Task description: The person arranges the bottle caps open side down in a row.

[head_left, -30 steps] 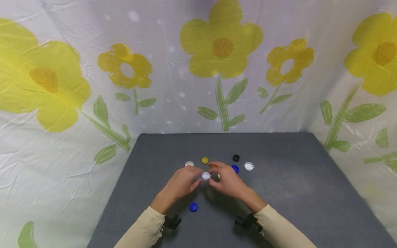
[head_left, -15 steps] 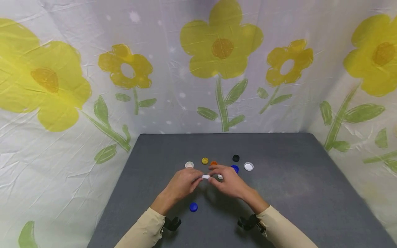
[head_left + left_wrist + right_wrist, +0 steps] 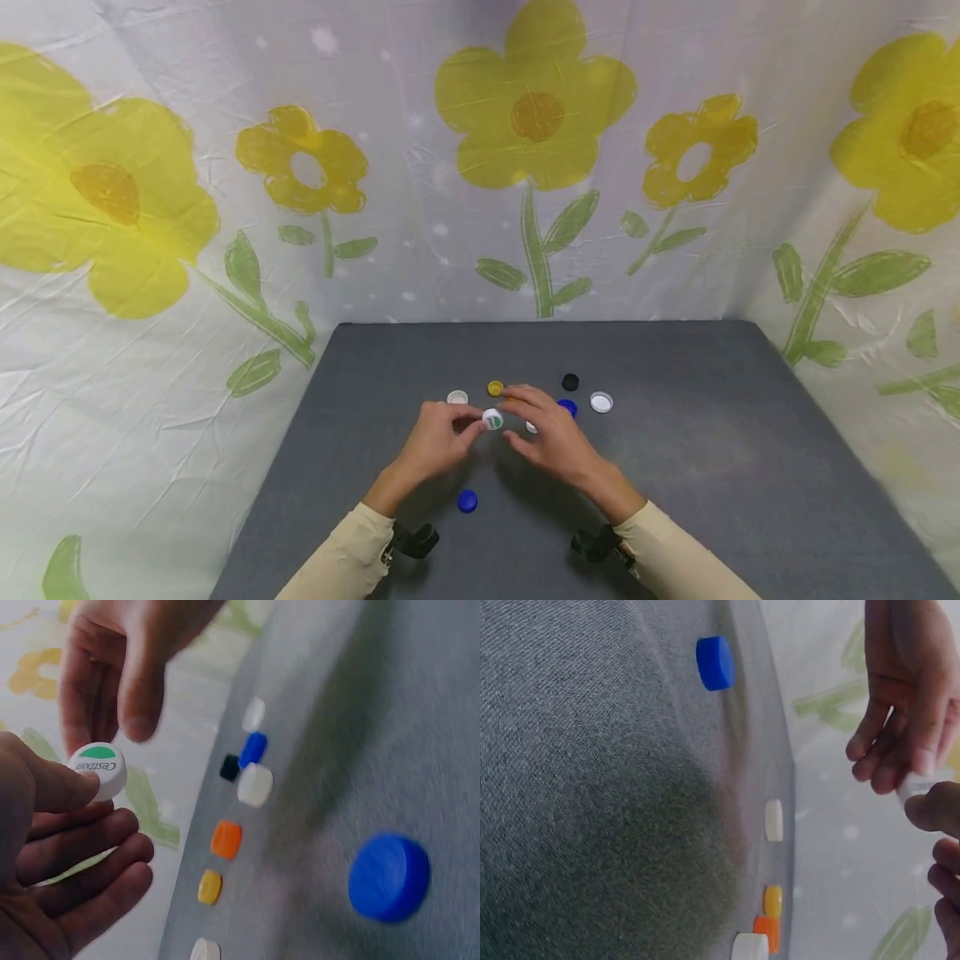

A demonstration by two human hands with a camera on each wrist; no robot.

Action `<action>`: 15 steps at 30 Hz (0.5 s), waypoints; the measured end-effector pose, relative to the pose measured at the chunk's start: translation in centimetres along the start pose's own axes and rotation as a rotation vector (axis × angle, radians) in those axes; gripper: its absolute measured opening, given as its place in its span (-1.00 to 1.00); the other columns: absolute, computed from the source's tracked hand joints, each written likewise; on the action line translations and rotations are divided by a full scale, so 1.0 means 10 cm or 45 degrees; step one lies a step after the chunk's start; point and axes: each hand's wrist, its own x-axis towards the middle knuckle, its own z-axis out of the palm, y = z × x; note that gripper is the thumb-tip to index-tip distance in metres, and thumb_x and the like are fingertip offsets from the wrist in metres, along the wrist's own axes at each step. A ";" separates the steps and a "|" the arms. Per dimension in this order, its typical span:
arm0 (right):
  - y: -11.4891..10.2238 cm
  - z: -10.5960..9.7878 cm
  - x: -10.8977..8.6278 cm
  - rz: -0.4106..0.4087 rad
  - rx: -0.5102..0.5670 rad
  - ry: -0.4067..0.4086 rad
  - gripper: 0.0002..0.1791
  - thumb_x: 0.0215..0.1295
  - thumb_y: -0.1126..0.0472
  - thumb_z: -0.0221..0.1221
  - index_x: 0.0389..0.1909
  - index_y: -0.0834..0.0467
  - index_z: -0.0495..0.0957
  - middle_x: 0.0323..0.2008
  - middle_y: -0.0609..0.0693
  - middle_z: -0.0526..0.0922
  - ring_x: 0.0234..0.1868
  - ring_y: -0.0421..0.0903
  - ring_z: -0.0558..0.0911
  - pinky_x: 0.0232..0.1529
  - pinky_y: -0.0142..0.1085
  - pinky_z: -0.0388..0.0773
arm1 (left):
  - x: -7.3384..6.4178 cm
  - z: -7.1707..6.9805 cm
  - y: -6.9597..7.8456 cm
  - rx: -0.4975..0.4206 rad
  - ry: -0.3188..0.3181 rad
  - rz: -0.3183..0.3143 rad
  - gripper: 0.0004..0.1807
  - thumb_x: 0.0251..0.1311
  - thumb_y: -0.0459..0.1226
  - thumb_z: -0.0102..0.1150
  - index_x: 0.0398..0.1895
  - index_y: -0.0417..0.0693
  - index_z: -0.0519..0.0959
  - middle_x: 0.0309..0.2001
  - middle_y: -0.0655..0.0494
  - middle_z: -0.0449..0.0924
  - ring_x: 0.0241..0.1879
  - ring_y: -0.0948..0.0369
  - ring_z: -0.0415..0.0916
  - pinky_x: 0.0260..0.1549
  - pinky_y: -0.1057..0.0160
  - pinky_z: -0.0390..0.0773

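Note:
A white bottle cap [image 3: 492, 419] with a green mark and lettering on its top is pinched between the thumb and fingers of my left hand [image 3: 437, 440], above the table. The left wrist view shows that printed top of the cap [image 3: 109, 766] facing the camera, with the thumb across its edge. Just right of it is my right hand [image 3: 553, 435], thumb and fingers spread apart around a gap. Its fingers partly cover an orange cap [image 3: 226, 839] and a white cap [image 3: 531, 427] on the table in the head view.
On the grey table [image 3: 697, 500] lie a yellow cap [image 3: 495, 388], a cream cap [image 3: 457, 397], a black cap [image 3: 571, 382], a blue cap [image 3: 567, 407] and a wide white cap [image 3: 601, 402]. Another blue cap [image 3: 467, 501] sits nearer, between the forearms. A flowered curtain [image 3: 420, 250] surrounds the table.
The white cap has turned from its hollow underside, through edge-on, to its printed top. My right fingers have come off it and spread, while my left hand keeps its pinch.

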 end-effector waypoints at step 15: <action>0.00 0.07 -0.06 -0.078 0.020 0.054 -0.59 0.19 0.19 0.42 0.07 0.14 0.65 0.19 0.03 0.62 0.28 0.03 0.55 0.29 -0.07 0.46 | -0.04 -0.05 0.04 -0.130 -0.120 -0.134 -0.81 0.28 -0.11 0.32 -0.14 0.06 0.77 -0.31 0.29 0.76 -0.39 0.42 0.63 -0.35 0.37 0.61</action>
